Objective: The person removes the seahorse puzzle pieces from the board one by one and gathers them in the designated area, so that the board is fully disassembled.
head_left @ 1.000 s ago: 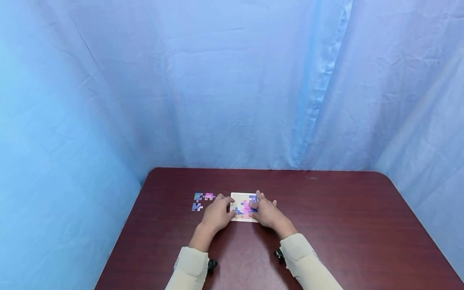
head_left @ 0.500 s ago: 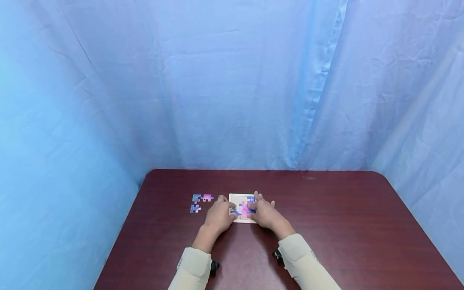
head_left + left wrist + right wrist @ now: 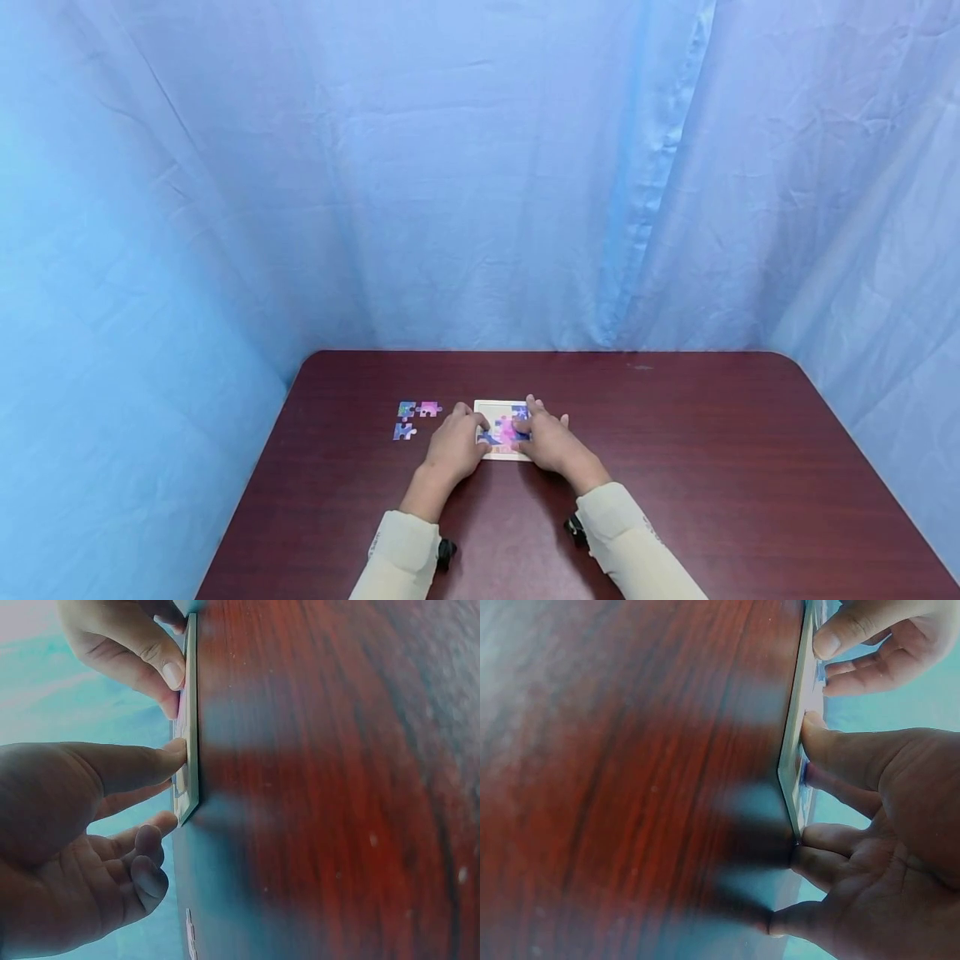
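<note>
A small jigsaw tray (image 3: pixel 504 457) with a pale rim lies flat on the table, partly filled with pink and blue pieces. Its upper left part shows bare pale board. At the tray's left side, my left hand (image 3: pixel 452 447) holds a blue puzzle piece (image 3: pixel 491 438) between thumb and index finger, down against the tray. My right hand (image 3: pixel 553 442) grips the tray's right side, thumb and index finger on top, another finger at the edge. In the right wrist view, the tray (image 3: pixel 788 757) lies flat under both thumbs. Both hands cover parts of the pieces.
Left of the tray lie several loose jigsaw pieces, among them a green-blue piece (image 3: pixel 406 409), a pink piece (image 3: pixel 429 409) and a blue piece (image 3: pixel 402 431). Around them spreads the dark red table (image 3: pixel 675 467). Blue curtains (image 3: pixel 480 183) hang behind and beside it.
My left hand has shifted slightly right, its fingers closer over the tray's left side. The right hand stays at its side. The whole view has moved a little.
</note>
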Available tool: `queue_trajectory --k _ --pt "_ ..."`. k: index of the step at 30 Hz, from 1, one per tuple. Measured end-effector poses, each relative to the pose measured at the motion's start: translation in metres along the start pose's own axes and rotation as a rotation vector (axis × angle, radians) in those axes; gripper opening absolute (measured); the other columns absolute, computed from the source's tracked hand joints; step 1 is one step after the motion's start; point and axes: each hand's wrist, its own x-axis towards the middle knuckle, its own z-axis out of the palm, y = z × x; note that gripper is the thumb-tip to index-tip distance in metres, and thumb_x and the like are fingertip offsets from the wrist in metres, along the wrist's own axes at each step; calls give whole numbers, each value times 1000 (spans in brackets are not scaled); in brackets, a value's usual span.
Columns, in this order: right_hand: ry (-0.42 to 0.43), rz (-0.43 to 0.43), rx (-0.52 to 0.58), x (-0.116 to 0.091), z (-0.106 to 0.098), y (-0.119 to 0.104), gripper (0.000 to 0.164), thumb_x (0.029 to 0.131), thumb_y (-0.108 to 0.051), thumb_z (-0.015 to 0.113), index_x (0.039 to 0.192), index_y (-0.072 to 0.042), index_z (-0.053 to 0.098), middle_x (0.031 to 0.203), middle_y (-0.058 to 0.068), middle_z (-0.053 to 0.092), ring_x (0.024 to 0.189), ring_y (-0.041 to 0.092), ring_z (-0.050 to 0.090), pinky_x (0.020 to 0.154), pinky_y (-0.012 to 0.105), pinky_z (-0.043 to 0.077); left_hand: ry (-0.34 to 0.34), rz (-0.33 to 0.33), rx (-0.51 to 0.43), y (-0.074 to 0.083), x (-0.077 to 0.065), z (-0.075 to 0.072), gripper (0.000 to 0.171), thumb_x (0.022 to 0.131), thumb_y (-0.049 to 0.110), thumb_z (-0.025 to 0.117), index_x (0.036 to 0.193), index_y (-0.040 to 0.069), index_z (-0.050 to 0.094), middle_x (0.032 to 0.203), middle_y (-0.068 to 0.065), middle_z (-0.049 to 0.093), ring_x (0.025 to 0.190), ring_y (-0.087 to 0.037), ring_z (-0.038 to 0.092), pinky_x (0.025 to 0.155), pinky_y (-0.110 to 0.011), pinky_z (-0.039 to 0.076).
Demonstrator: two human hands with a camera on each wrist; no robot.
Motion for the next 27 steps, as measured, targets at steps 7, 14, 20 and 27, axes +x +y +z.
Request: queue_trajectory --k 7,14,20,27 --pt "-8 8 -2 0 -2 -2 44 96 -14 76 137 -1 69 171 30 25 160 47 26 120 81 15 10 8 -4 1 0 -2 25 86 13 87 106 10 72 106 -9 63 86 -21 62 77 -41 55" --pt "-9 6 6 1 -1 -1 44 95 -13 76 137 -2 69 171 30 25 160 48 26 120 82 14 -18 -11 -23 2 -3 -5 21 91 13 82 107 11 69 94 -2 65 78 -15 58 72 -36 52" --pt "-13 6 -6 -1 -1 -2 45 96 -14 76 139 -2 68 171 30 25 160 47 26 120 81 15 -17 -13 -48 0 -3 -9 18 92 12 81 104 14 67 90 1 65 77 -13 57 71 -34 50" --pt "-16 -5 -14 -1 -1 -1 46 96 -15 76 139 -2 67 171 31 25 159 48 27 120 82 15 -34 -21 -157 -5 -6 -17 16 96 14 78 104 15 64 86 5 62 75 -11 55 71 -30 47"
